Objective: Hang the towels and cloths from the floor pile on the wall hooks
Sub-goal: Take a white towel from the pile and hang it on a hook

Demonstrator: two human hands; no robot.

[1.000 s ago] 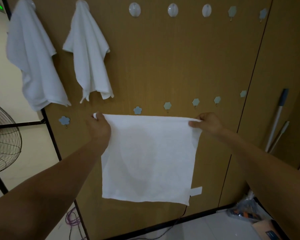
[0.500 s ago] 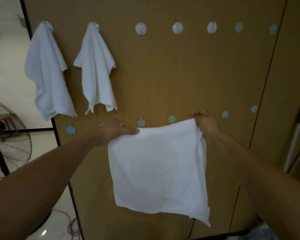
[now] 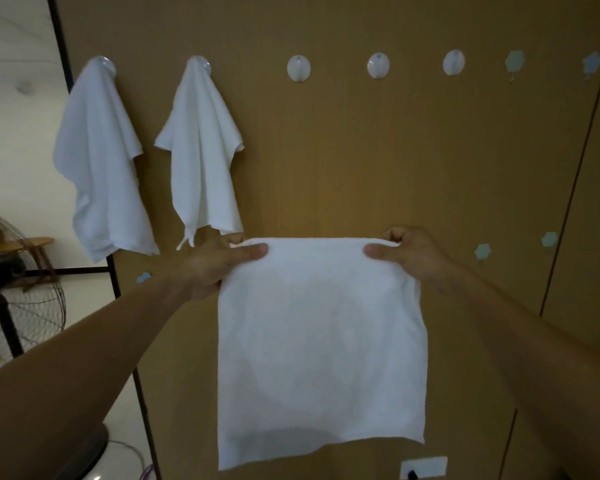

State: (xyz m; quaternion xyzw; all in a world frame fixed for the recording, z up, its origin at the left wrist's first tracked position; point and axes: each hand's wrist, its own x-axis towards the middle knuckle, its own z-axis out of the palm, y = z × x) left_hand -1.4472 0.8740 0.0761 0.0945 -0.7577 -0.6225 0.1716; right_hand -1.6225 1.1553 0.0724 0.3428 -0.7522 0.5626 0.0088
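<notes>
both hands, left hand (image 3: pixel 219 263) and right hand (image 3: pixel 407 256), have fingers grasping the white towel (image 3: pixel 321 355) by its top edge, mid-frame.

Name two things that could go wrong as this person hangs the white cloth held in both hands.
1. The left hand and right hand pinch the white cloth spread flat by its top edge; on the free round hook it may slide off unless bunched.
2. That hook neighbours a hung towel; reaching up might dislodge it.
</notes>
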